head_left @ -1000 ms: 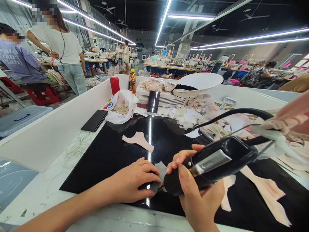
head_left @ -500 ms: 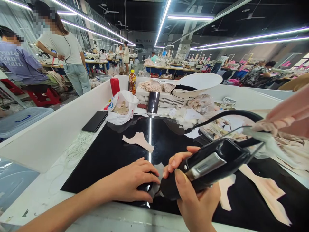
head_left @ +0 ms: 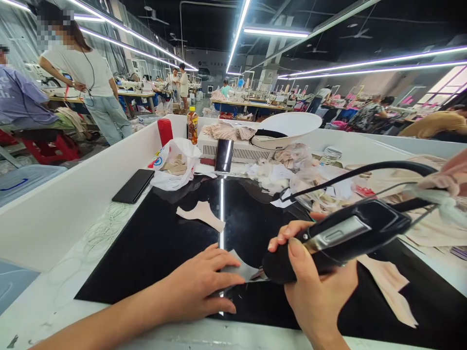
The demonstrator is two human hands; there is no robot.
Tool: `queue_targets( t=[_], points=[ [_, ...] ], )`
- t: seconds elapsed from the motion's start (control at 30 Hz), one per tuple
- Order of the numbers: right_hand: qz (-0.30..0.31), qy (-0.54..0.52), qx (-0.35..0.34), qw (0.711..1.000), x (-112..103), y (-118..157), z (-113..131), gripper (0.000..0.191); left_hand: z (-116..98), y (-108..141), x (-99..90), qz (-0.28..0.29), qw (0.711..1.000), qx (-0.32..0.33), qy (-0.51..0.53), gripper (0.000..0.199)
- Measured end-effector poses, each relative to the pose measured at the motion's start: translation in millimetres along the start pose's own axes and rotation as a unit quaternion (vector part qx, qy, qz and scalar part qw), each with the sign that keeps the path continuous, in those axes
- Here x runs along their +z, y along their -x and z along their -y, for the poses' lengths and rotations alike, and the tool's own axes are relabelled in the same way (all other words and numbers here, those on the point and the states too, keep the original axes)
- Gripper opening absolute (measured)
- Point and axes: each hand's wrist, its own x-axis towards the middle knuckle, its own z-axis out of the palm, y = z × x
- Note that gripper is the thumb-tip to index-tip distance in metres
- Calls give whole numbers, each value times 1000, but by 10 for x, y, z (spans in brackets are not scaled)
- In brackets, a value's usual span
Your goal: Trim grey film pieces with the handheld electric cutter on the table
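My right hand (head_left: 317,282) is wrapped around a black corded hand tool (head_left: 350,233) with a silver plate on its side. Its narrow metal tip (head_left: 260,274) touches the edge of a thin translucent grey piece (head_left: 242,266). My left hand (head_left: 204,287) lies with fingers spread, its fingertips resting on that piece against the glossy black board (head_left: 146,257). Beyond my left hand, a beige fabric cutout (head_left: 202,215) lies flat. Another fabric cutout (head_left: 392,287) is on the board right of my right hand, which partly covers that area.
At the right edge, another person's hand (head_left: 450,177) is by the tool's cord. A phone (head_left: 134,185), a white plastic bag (head_left: 175,165), a bottle (head_left: 192,125), and fabric piles (head_left: 299,160) surround the board. White side walls (head_left: 91,189) edge the table.
My right hand and the tool have shifted right, away from my left hand, uncovering more of the translucent piece and the metal tip. The view has turned slightly right.
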Motion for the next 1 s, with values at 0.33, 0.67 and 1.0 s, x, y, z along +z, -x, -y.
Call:
queue_targets(
  t=[0.33,0.67,1.0],
  points=[
    [11,2,-15,1000,-17,30,-32,42,3,8,-13,-5,1000,4,0,49],
    [1,18,-1,1000,-34,19,-7,39,8,7,-20,-8,1000,11,3,47],
    [-23,39,-18,999,-117,-17,-9,39,-20,-6,-48,21,1000,-14,-10,46]
  ],
)
